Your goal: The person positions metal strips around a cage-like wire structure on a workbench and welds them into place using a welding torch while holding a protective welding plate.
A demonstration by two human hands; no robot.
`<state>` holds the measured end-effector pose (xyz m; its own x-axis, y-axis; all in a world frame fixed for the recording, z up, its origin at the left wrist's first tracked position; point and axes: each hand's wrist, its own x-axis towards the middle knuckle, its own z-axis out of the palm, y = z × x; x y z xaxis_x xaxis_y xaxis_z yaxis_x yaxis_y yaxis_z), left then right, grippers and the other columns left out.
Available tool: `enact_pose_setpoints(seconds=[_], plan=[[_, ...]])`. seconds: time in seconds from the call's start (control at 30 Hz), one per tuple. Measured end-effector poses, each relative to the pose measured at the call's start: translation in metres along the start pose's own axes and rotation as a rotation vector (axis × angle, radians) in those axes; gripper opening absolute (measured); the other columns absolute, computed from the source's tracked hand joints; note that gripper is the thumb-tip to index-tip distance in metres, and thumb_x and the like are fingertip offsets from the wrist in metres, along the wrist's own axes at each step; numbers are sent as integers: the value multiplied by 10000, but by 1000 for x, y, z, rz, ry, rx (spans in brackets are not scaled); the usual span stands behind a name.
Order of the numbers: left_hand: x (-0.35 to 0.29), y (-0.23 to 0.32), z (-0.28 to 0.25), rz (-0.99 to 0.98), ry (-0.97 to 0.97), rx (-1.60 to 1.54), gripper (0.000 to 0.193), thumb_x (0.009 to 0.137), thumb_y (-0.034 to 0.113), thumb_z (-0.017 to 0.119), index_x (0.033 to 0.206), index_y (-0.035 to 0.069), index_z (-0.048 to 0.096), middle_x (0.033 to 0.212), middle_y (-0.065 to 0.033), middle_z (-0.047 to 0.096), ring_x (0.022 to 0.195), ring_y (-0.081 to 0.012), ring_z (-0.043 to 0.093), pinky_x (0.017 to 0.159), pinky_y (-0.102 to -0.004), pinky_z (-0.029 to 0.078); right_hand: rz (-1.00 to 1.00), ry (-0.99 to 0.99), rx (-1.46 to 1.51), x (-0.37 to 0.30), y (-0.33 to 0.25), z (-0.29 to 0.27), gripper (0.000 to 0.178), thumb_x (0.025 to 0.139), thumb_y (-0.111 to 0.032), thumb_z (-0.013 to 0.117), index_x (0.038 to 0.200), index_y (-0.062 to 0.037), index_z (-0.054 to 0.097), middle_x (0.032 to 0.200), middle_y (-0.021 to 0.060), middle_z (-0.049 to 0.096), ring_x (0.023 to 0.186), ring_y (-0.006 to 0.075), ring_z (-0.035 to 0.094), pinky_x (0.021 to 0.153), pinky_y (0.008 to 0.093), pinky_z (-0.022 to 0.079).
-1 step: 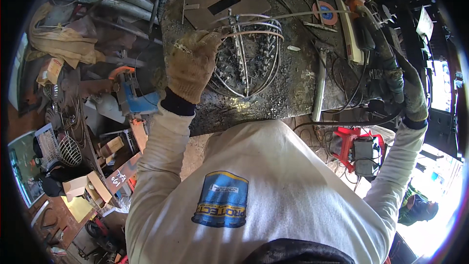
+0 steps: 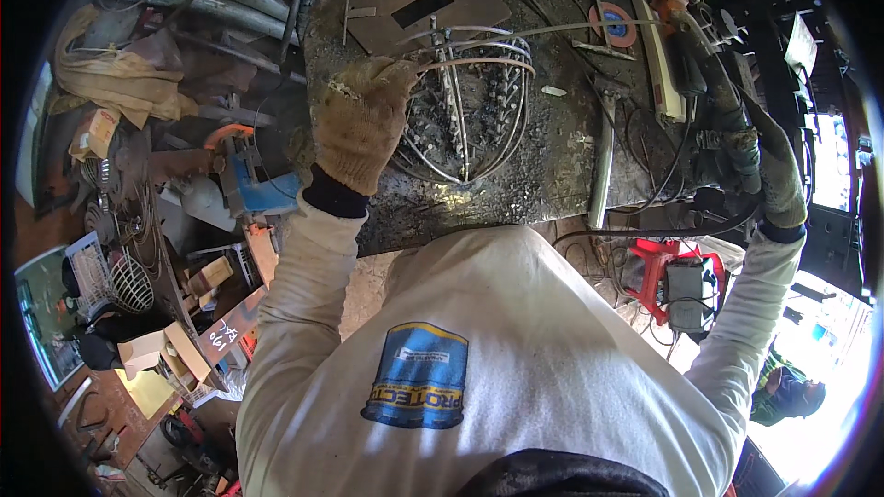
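On the dark, gritty workbench (image 2: 562, 166) lies a curved frame of bent metal rods (image 2: 463, 143), with a ribbed bar running down its middle. My left hand (image 2: 364, 124), in a brown work glove, is closed on the frame's upper left side, and its fingertips are partly hidden. A long thin metal strip (image 2: 571, 28) stretches rightward from near that glove, over the frame. My right hand (image 2: 783, 179), in a greyish glove, is at the bench's right end beside a dark cylindrical metal part (image 2: 742, 155). Its fingers are too hidden to show a grip.
An angle grinder (image 2: 677, 37) with a yellow disc lies at the bench's far right, near a red-and-blue disc (image 2: 615, 25). Cables cross the right side. A red stool (image 2: 652, 285) stands below. Clutter and boxes (image 2: 166, 354) fill the left. Another person (image 2: 792, 391) is at lower right.
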<state>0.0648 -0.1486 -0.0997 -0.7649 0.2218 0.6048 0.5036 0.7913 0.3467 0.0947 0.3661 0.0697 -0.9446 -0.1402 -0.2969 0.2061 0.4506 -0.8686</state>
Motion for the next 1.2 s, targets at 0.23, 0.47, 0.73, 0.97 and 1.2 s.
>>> enact_pose_setpoints(seconds=[0.23, 0.47, 0.73, 0.97, 1.2], plan=[[4, -2, -4, 207, 25, 226, 141, 910, 130, 705, 1047, 145, 733, 965, -69, 711, 877, -286, 694, 754, -401, 572, -11, 48, -92, 6, -4, -6, 713, 917, -118, 751, 1525, 29, 410, 1359, 117, 620, 1174, 155, 603, 1000, 314, 492], [11, 6, -12, 42, -125, 110, 154, 923, 150, 689, 1068, 141, 739, 1014, -78, 723, 927, -288, 704, 786, -402, 578, -139, 102, -516, 13, -56, -66, 746, 916, -146, 759, 1538, 19, 381, 1316, 124, 625, 1108, 154, 621, 924, 307, 513], [14, 14, -13, -89, -192, 166, 192, 894, 187, 731, 1081, 152, 754, 1048, -62, 726, 950, -266, 708, 814, -380, 583, -274, 62, -623, 65, -94, -138, 695, 940, -199, 735, 1518, 10, 411, 1262, 122, 638, 998, 134, 636, 802, 284, 523], [16, 17, -17, -71, -178, 162, 208, 876, 182, 749, 1082, 151, 756, 1043, -64, 726, 946, -276, 712, 809, -383, 585, -282, -71, -585, 96, -83, -117, 664, 952, -249, 727, 1495, 6, 443, 1215, 114, 648, 916, 122, 645, 719, 268, 530], [13, 12, -14, -55, -194, 163, 214, 870, 164, 751, 1084, 154, 750, 1028, -77, 723, 937, -293, 710, 796, -405, 586, -290, 6, -697, 114, -74, -90, 702, 924, -297, 768, 1478, 14, 470, 1234, 119, 646, 958, 145, 641, 777, 291, 533]])
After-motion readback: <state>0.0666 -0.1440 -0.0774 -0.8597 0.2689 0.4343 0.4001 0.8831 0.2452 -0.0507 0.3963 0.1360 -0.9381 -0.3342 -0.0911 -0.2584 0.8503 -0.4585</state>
